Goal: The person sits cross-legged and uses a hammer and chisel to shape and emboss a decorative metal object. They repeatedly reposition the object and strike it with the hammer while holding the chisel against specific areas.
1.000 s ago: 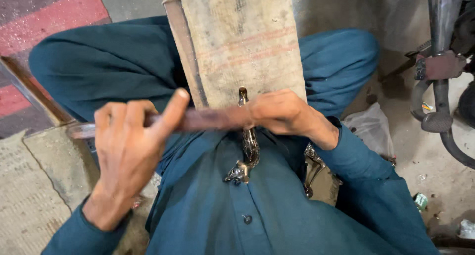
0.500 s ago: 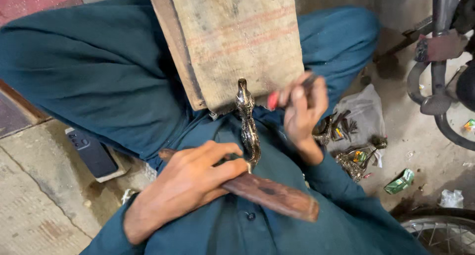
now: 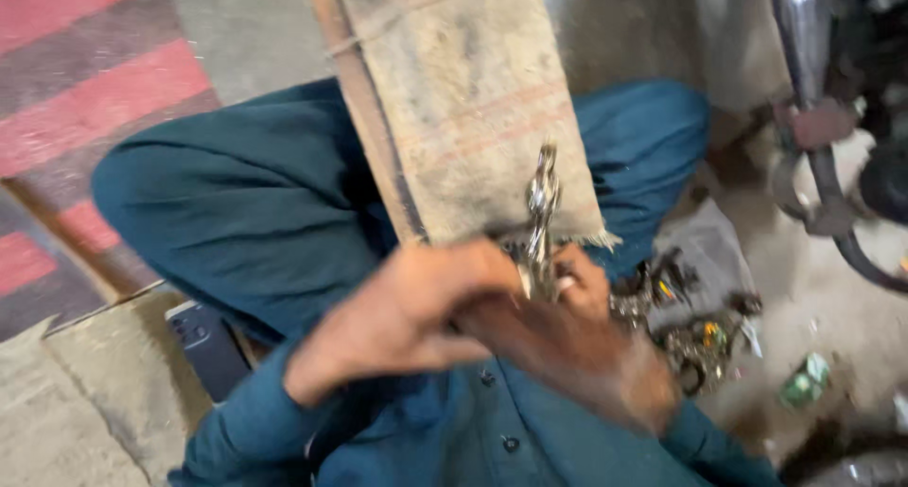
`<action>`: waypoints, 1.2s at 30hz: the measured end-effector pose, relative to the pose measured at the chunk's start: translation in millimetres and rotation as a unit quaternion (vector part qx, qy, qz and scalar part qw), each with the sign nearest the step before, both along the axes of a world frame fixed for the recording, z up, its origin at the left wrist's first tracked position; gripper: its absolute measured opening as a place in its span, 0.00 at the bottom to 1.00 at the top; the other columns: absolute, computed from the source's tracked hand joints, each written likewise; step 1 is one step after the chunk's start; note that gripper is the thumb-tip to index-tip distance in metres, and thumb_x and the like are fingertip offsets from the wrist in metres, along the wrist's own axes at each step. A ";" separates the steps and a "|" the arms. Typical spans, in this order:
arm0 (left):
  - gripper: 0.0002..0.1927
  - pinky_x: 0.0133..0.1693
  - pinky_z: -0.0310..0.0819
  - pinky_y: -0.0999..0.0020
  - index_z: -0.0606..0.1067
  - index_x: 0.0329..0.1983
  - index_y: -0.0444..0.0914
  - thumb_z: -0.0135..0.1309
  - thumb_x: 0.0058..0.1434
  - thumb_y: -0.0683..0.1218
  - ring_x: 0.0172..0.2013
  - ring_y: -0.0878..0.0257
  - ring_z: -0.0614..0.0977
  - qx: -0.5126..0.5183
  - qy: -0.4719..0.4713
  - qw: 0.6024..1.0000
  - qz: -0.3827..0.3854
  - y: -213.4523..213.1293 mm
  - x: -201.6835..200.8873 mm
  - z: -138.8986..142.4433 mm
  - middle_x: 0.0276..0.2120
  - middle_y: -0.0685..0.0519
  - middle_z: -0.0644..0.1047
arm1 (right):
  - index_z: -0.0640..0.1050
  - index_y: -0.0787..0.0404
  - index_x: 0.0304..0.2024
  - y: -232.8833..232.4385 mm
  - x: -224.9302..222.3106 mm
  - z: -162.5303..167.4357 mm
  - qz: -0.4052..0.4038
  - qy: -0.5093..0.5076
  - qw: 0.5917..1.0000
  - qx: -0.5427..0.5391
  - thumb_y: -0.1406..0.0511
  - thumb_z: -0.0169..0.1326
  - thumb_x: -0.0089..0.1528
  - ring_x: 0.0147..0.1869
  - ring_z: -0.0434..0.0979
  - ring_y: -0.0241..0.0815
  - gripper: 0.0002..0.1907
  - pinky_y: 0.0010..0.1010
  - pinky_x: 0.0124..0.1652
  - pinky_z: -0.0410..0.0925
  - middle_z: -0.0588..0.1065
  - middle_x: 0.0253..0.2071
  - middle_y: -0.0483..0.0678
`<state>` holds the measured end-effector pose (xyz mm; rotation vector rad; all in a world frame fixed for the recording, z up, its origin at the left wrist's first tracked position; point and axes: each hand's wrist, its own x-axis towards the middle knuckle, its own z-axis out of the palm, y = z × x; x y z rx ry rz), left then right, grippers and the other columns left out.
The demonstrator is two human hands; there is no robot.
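A shiny metal piece stands upright against a board wrapped in worn sacking that rests on my lap. Both my hands meet at its lower end. My right hand grips the bottom of the piece, thumb up beside it. My left hand lies curled just to the left, with its fingertips at the base of the piece. Motion blur hides whether the left hand holds anything. The long flat tool is out of sight.
A dark phone lies on the ground by my left knee. Several small metal parts sit on a sheet to the right, with a green wrapper beyond. Motorcycle parts stand at the far right.
The long flat tool that my left hand held has gone out of view. My left hand moved up to the base of the metal piece and my right hand came down to grip it.
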<state>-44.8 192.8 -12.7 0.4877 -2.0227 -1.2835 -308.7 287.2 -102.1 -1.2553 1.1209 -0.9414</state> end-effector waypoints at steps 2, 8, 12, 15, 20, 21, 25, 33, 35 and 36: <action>0.32 0.50 0.78 0.66 0.70 0.60 0.37 0.70 0.53 0.43 0.48 0.56 0.83 0.028 -0.002 0.998 0.052 -11.4 9.9 -1.1 0.47 0.49 0.77 | 0.68 0.68 0.51 -0.9 5.2 -11.0 -0.030 -0.036 0.998 -0.044 0.60 0.40 0.71 0.43 0.73 0.43 0.17 0.31 0.44 0.67 0.76 0.44 0.58; 0.41 0.61 0.71 0.68 0.60 0.71 0.31 0.66 0.57 0.43 0.57 0.65 0.74 0.214 0.050 0.970 0.102 -36.8 13.7 -17.5 0.57 0.52 0.75 | 0.65 0.65 0.37 -13.5 34.9 -70.8 -0.131 -0.160 0.975 -0.083 0.57 0.45 0.70 0.31 0.72 0.41 0.17 0.32 0.33 0.68 0.69 0.31 0.50; 0.42 0.59 0.69 0.67 0.60 0.67 0.30 0.66 0.51 0.44 0.56 0.63 0.75 0.194 0.033 0.980 0.043 -41.0 21.6 -36.4 0.55 0.49 0.74 | 0.65 0.64 0.32 -10.5 38.3 -111.0 -0.133 -0.105 0.964 -0.203 0.57 0.44 0.71 0.27 0.64 0.36 0.18 0.30 0.31 0.61 0.68 0.24 0.48; 0.31 0.45 0.78 0.70 0.72 0.57 0.35 0.72 0.52 0.44 0.41 0.66 0.82 0.259 -0.042 0.965 0.005 -34.2 21.5 -55.5 0.41 0.50 0.82 | 0.66 0.63 0.31 5.6 35.2 -133.9 -0.151 -0.084 0.951 -0.257 0.58 0.43 0.72 0.28 0.66 0.38 0.18 0.35 0.33 0.64 0.69 0.24 0.48; 0.27 0.43 0.79 0.68 0.70 0.55 0.37 0.68 0.57 0.44 0.40 0.65 0.85 0.224 -0.025 0.974 -0.026 -52.7 13.4 -74.6 0.39 0.49 0.81 | 0.67 0.63 0.33 22.1 47.1 -150.8 -0.353 0.054 0.908 -0.221 0.56 0.45 0.69 0.27 0.59 0.39 0.17 0.28 0.31 0.57 0.65 0.26 0.48; 0.26 0.43 0.79 0.68 0.70 0.56 0.37 0.68 0.58 0.44 0.39 0.65 0.84 0.220 -0.028 0.975 -0.031 -60.5 11.5 -73.9 0.39 0.49 0.81 | 0.66 0.63 0.35 20.2 52.1 -151.5 -0.365 -0.004 0.909 -0.200 0.57 0.45 0.68 0.26 0.60 0.38 0.16 0.27 0.29 0.58 0.66 0.26 0.48; 0.23 0.40 0.77 0.68 0.68 0.53 0.37 0.64 0.59 0.45 0.38 0.65 0.84 0.174 -0.063 0.983 0.021 -80.6 10.9 -50.2 0.37 0.49 0.80 | 0.64 0.62 0.38 2.5 84.4 -150.4 -0.369 -0.177 0.897 -0.168 0.58 0.46 0.67 0.26 0.67 0.40 0.13 0.31 0.29 0.66 0.68 0.28 0.49; 0.23 0.35 0.75 0.66 0.67 0.55 0.37 0.63 0.60 0.43 0.32 0.63 0.83 0.165 -0.125 0.978 0.005 -89.9 15.7 -50.0 0.34 0.48 0.79 | 0.67 0.63 0.33 8.7 71.7 -150.5 -0.282 0.072 0.932 -0.217 0.62 0.43 0.67 0.27 0.65 0.41 0.11 0.34 0.29 0.61 0.71 0.28 0.51; 0.23 0.36 0.75 0.64 0.67 0.56 0.36 0.63 0.61 0.42 0.35 0.59 0.83 0.133 -0.113 0.984 0.036 -85.3 16.6 -64.4 0.37 0.46 0.79 | 0.68 0.64 0.33 9.0 57.1 -156.6 -0.195 0.167 0.931 -0.259 0.64 0.43 0.66 0.27 0.68 0.44 0.10 0.38 0.30 0.63 0.71 0.27 0.50; 0.24 0.37 0.75 0.63 0.67 0.57 0.35 0.63 0.61 0.41 0.36 0.57 0.83 0.119 -0.108 0.986 0.048 -83.2 17.9 -71.0 0.39 0.45 0.79 | 0.68 0.64 0.33 8.3 54.9 -159.5 -0.175 0.174 0.929 -0.275 0.66 0.43 0.65 0.27 0.68 0.46 0.08 0.38 0.31 0.63 0.71 0.28 0.51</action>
